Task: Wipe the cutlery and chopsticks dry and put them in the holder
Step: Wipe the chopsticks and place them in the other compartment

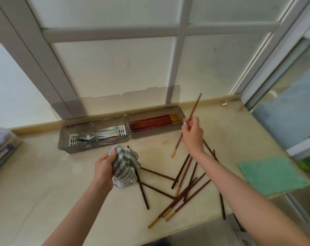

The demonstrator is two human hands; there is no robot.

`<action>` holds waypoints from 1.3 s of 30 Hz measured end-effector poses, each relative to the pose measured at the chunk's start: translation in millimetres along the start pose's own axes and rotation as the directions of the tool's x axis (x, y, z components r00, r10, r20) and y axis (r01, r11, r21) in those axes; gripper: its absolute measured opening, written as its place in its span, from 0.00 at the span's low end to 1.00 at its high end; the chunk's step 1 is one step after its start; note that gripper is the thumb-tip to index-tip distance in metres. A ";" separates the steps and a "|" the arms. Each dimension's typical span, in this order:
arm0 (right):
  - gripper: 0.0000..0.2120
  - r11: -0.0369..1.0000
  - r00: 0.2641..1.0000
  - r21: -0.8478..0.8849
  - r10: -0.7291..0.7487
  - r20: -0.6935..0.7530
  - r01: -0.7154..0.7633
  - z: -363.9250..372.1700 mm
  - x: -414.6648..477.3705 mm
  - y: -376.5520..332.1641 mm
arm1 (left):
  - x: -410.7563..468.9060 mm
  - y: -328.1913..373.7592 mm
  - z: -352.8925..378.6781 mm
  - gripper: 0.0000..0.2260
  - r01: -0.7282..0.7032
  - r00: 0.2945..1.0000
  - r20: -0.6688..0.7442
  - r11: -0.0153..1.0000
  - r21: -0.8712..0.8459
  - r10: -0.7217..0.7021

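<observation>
A: Entry: step in hand?
B: Stowing, by my reading. Right hand (192,134) pinches one chopstick (193,107), raised and tilted, just beside the holder (154,134).
A: Next move?
B: Level it and lay it among those stowed. Left hand (104,167) grips the cloth (125,166); loose chopsticks (188,200) on the bench (61,183) likely await wiping

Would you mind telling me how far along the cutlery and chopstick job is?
Done: forks lie in the left tray, a row of chopsticks in the right tray. In hand: the right hand pinches a chopstick in the air; the left hand grips the striped cloth. Left: many loose chopsticks scattered on the counter.
</observation>
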State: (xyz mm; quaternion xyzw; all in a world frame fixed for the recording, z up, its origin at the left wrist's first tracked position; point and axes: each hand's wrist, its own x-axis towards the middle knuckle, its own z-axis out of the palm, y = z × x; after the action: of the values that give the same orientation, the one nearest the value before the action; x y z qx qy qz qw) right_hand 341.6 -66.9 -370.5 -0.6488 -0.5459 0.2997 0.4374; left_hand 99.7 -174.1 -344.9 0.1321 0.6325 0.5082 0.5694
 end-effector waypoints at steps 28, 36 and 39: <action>0.02 0.713 0.760 -0.425 0.644 0.083 -0.558 21.4 -48.6 82.4 | 1.5 -11.1 7.7 0.08 0.051 0.992 0.109 0.996 0.071 -0.059; 0.04 0.699 0.729 -0.377 0.680 0.085 -0.608 11.5 -34.9 78.1 | 5.8 -10.9 8.8 0.10 0.089 0.977 0.187 0.992 0.090 -0.105; 0.10 0.763 0.834 -0.485 0.540 0.116 -0.426 5.1 -24.4 60.7 | 10.6 -13.1 7.2 0.10 0.117 0.962 0.237 0.989 0.087 -0.134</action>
State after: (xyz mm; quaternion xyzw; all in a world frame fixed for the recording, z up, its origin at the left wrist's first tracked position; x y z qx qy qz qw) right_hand 358.8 -90.7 -429.2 -0.8067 -0.4621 0.3504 0.1142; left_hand 107.9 -168.5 -360.3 0.1733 0.5831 0.4281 0.6683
